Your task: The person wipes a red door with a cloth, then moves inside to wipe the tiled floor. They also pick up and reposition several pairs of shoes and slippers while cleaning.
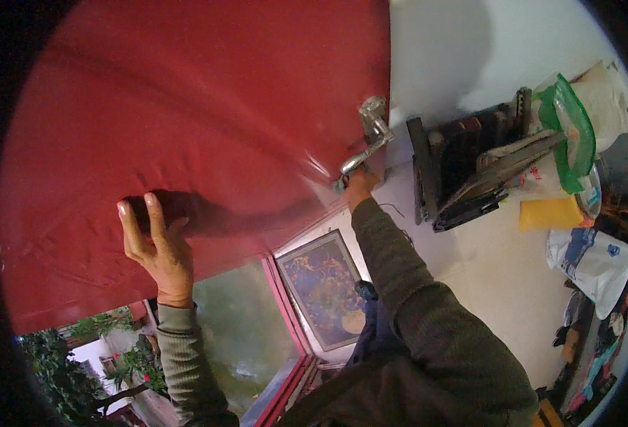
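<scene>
Head camera: a red door fills the upper left of the view, its surface rumpled with shallow ripples around the left hand. A silver lever handle sits near the door's right edge, slanting down toward the person. The left hand is open, fingers extended and spread, in front of the lower part of the door; shadow around the fingertips makes it unclear whether they touch it. The right hand is at the lower end of the lever, with a small grey-green piece showing beside it; its fingers are mostly hidden, so I cannot tell whether they close on the lever or on that piece. Both forearms wear dark green knitted sleeves.

Below the door, between the forearms, a dark patterned mat lies on the pale floor. Right of the right hand, a dark folded chair stands by the white wall, near a green-and-white plastic bag, a yellow packet and a white-and-blue sack. Leafy plants show at lower left.
</scene>
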Tool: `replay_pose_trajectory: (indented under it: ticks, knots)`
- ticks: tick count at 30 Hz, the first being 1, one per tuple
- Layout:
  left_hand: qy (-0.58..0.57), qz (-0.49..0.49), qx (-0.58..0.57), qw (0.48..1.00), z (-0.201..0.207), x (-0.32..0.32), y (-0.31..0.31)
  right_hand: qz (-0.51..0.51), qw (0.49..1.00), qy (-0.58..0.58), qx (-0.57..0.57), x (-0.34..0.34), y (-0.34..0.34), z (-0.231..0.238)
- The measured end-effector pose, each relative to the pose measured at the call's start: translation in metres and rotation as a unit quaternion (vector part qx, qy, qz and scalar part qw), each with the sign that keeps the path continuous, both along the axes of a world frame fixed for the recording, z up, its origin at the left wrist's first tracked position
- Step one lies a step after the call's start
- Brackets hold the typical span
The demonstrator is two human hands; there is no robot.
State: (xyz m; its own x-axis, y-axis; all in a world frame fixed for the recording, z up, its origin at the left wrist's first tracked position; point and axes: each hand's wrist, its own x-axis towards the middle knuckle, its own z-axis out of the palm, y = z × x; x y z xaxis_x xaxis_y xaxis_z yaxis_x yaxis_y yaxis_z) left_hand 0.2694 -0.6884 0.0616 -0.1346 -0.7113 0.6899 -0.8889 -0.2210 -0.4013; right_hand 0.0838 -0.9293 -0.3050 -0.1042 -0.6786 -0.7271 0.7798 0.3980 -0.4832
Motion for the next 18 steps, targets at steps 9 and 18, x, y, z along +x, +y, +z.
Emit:
replay_pose_trajectory:
  ticks: [9, 18]
  knots:
    - [-0.004, 0.048, 0.024, 0.999, 0.005, -0.002, 0.023, 0.137, 0.822, 0.381, -0.400, 0.051, 0.139, 0.217]
    - [0.047, 0.013, 0.015, 0.999, 0.010, -0.044, -0.027, 0.131, 0.986, -0.097, -0.034, 0.036, 0.072, 0.026]
